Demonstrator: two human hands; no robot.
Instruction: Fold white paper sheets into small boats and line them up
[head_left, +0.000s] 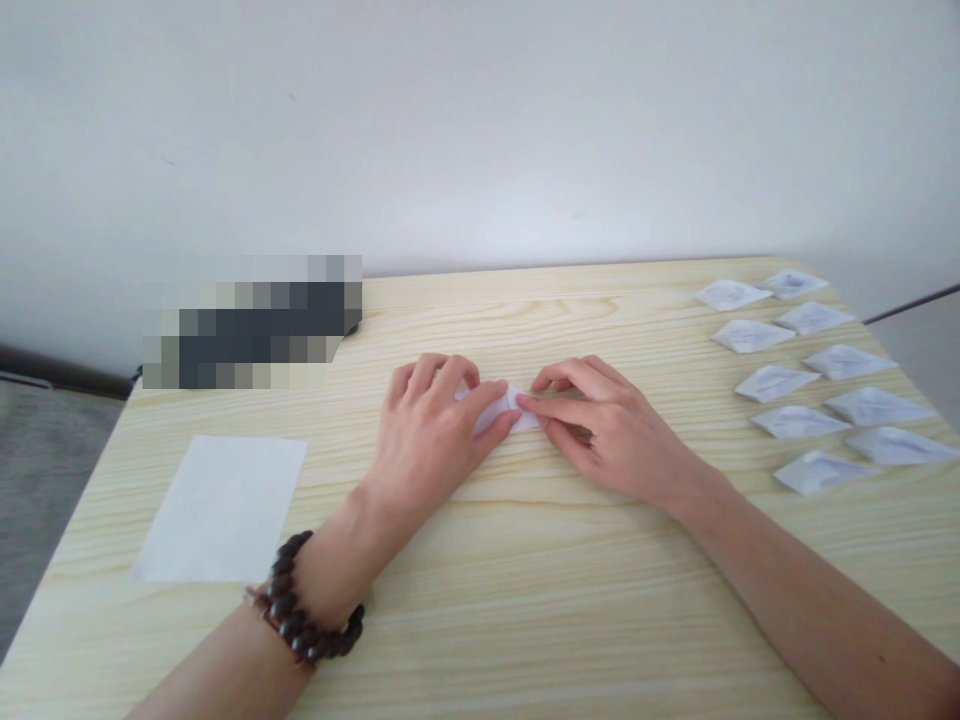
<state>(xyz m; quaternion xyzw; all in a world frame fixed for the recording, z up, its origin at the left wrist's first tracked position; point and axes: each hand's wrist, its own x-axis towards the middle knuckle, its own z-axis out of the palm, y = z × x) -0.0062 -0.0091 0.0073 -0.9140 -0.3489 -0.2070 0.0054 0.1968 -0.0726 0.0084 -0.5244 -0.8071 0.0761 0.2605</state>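
Table [525,600]: near edge cut off from my view; wood runs from my knuckles to the far edge.
Dark shape [255,330]: pixelated, unreadable, far left.
My left hand [431,415], my right hand [607,420]: thumbs and fingertips pinch a small folded paper [489,415].
Its place: mid-table, mostly covered (outline lost under my fingers).

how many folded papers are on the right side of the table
10 folded papers, in two back-to-front columns: five in the left one, five in the right; none looks hidden.
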